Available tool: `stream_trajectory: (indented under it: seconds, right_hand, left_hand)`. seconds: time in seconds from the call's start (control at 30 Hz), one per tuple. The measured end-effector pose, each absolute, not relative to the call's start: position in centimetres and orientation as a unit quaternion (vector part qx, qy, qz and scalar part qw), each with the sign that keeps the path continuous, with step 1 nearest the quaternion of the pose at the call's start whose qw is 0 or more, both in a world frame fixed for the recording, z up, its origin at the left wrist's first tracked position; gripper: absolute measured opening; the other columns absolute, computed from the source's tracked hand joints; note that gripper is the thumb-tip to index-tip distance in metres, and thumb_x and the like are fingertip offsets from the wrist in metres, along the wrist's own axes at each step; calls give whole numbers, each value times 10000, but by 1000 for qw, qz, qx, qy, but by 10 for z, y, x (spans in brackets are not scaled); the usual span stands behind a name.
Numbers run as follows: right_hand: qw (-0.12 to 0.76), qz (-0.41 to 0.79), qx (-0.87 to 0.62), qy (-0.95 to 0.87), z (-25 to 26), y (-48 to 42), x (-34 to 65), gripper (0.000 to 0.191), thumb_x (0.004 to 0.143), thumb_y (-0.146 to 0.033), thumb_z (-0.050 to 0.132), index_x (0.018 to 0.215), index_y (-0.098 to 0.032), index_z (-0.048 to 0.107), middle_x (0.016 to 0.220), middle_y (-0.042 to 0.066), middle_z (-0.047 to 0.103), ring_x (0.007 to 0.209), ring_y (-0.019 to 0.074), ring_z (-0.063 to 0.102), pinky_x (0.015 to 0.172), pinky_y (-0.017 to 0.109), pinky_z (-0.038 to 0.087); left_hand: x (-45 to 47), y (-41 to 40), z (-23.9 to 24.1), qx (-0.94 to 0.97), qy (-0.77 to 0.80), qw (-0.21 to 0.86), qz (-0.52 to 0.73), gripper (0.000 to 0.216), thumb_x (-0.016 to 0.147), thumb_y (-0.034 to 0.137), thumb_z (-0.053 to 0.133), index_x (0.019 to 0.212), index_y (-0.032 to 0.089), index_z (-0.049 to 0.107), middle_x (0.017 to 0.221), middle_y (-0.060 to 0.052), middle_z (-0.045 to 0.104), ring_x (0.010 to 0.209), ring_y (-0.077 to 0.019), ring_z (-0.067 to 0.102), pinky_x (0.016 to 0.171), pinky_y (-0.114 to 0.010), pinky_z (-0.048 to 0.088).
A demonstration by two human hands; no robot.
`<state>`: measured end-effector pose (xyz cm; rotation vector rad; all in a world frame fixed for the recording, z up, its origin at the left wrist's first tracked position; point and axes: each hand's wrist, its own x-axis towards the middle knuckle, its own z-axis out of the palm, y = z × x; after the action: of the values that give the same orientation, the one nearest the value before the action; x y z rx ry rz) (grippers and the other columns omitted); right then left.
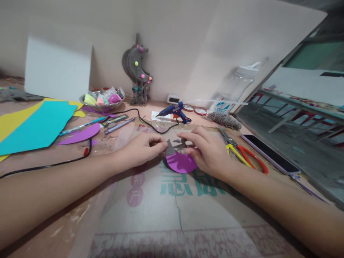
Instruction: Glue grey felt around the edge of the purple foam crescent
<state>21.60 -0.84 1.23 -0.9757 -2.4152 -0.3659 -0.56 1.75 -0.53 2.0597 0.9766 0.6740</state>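
Note:
A purple paper piece [182, 163] with a curved lower edge is held just above the printed board. Grey material [170, 148] covers its left end, and a loose grey strand trails down over the board. My left hand [145, 148] pinches the grey-covered end between thumb and fingertips. At the other end, my right hand [208, 152] has its thumb against the purple paper, with the index finger stretched over the top. Small grey bits show between the two hands; their exact shape is blurred.
Behind the hands lies a blue glue gun [174, 111] with a black cord. Scissors [242, 150], a phone [271, 154] and grey yarn [224, 120] are at right. Coloured sheets [40, 125], pens and a bowl [103, 104] sit left. A grey moon decoration [137, 68] stands behind.

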Motion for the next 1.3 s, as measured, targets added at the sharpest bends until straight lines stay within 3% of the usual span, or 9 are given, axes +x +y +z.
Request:
stream_trajectory:
  seconds: [0.43, 1.3]
  right_hand:
    - [219, -205, -339, -892, 3, -8, 217, 320, 950, -308, 385, 995, -139, 653, 724, 55, 591, 635, 149, 505, 583, 275, 365]
    - [236, -231, -315, -890, 2, -8, 218, 252, 925, -266, 448, 999, -129, 646, 724, 50, 589, 628, 151, 497, 567, 272, 367]
  left_hand:
    - [-5, 11, -1, 791, 399, 363, 289, 219, 824, 290, 447, 688, 171, 572, 677, 11, 592, 686, -146, 540, 632, -243, 388]
    - [-5, 5, 0, 818, 370, 305, 319, 189, 833, 227, 474, 673, 173, 559, 668, 40, 566, 689, -113, 523, 647, -224, 371]
